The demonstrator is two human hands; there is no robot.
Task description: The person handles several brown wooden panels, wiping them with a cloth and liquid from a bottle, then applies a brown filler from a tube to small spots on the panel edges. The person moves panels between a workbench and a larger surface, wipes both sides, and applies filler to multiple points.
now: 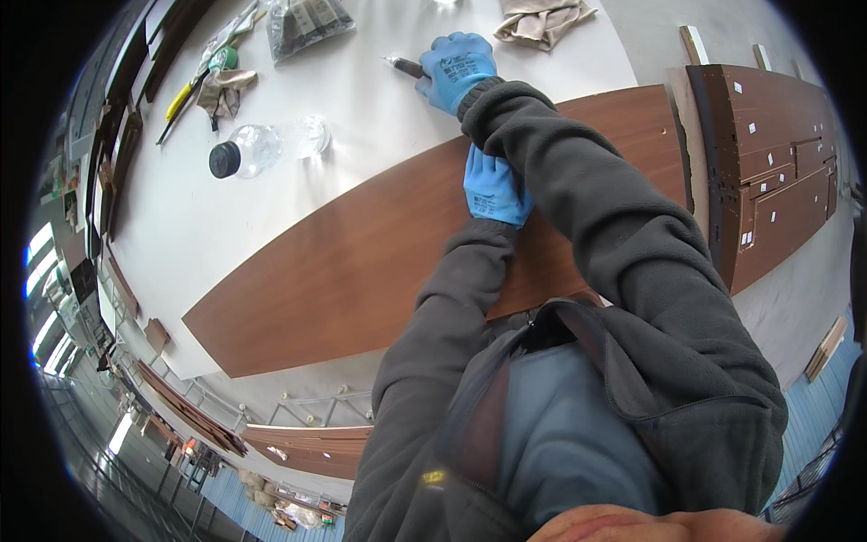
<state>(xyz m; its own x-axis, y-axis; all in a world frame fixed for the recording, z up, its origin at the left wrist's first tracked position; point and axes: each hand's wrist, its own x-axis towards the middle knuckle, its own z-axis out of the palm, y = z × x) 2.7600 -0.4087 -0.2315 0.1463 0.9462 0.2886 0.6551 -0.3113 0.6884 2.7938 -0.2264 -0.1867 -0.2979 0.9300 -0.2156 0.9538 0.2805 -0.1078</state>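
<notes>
A long reddish-brown wood panel [361,262] lies across the white worktable [379,126]. My left hand [497,188], in a blue glove, rests flat on the panel close to its far edge, fingers stretched forward and partly covered by my right sleeve. Beyond that edge, over the white surface, my gloved right hand [457,72] is closed around a slim tool [408,67] with a dark barrel and a thin pale tip pointing left. I cannot make out the tool's exact kind.
A clear bottle with black cap [248,152] lies on its side at left. Behind it are a yellow-handled cutter [179,101], a green tape roll [223,59], a rag [222,90] and a plastic bag [309,25]. Another cloth [542,20] lies far right; stacked brown panels [777,172] stand rightward.
</notes>
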